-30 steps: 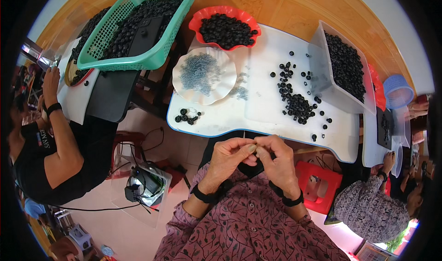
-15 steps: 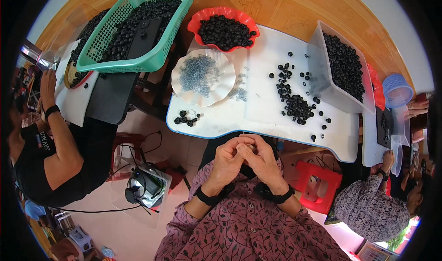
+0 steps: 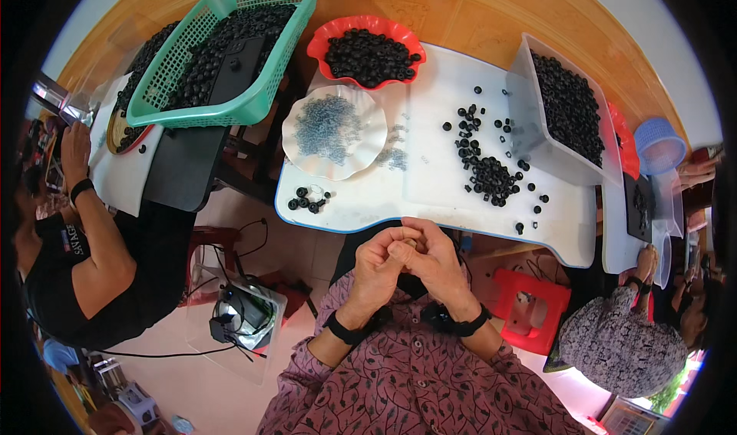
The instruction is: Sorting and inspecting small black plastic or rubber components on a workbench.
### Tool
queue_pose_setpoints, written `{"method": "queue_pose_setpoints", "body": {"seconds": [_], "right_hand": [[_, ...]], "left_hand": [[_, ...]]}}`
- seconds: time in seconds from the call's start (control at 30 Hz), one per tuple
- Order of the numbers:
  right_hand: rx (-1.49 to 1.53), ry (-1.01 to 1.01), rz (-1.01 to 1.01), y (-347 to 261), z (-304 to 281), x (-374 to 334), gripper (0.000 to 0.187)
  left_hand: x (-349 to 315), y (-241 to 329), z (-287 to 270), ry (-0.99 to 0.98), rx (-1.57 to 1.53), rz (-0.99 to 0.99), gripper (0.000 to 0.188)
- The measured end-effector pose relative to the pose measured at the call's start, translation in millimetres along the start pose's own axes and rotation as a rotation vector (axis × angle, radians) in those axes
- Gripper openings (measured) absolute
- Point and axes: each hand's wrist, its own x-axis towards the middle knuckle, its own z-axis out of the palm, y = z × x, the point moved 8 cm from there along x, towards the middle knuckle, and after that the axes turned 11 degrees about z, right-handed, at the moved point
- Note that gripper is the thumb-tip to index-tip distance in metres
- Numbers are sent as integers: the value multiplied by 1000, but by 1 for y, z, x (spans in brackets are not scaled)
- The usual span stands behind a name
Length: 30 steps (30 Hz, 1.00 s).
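My left hand (image 3: 376, 263) and my right hand (image 3: 431, 258) meet just in front of the table's near edge, fingertips pressed together. Whatever they pinch between them is too small and too covered to make out. Ahead of them lies the white table (image 3: 361, 209). A loose pile of small black parts (image 3: 491, 178) is spread over its right half. At the near left corner sits a little cluster of black rings (image 3: 309, 199). A white scalloped plate (image 3: 370, 140) bears tiny clear bluish pieces (image 3: 326, 124), some spilled beside it.
A red scalloped bowl (image 3: 316, 51) and a clear bin (image 3: 530, 140), both with black parts, stand along the back. A green basket (image 3: 265, 109) is at the left. Co-workers sit on both sides. A red stool (image 3: 522, 278) stands below right.
My hands stay together with the fingers slightly shifted. The whole scene has slid a little leftward in the picture.
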Motion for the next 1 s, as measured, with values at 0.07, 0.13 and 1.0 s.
{"method": "queue_pose_setpoints", "body": {"seconds": [0.07, 0.13, 1.0], "right_hand": [[0, -2, 28, -4, 0, -2, 70], [-8, 7, 15, -1, -1, -2, 69], [-167, 68, -336, -51, 0, -44, 55]], "left_hand": [[1, 2, 2, -2, -13, 11, 36], [1, 3, 3, -10, -40, -2, 33], [4, 21, 15, -62, -515, -72, 30]]}}
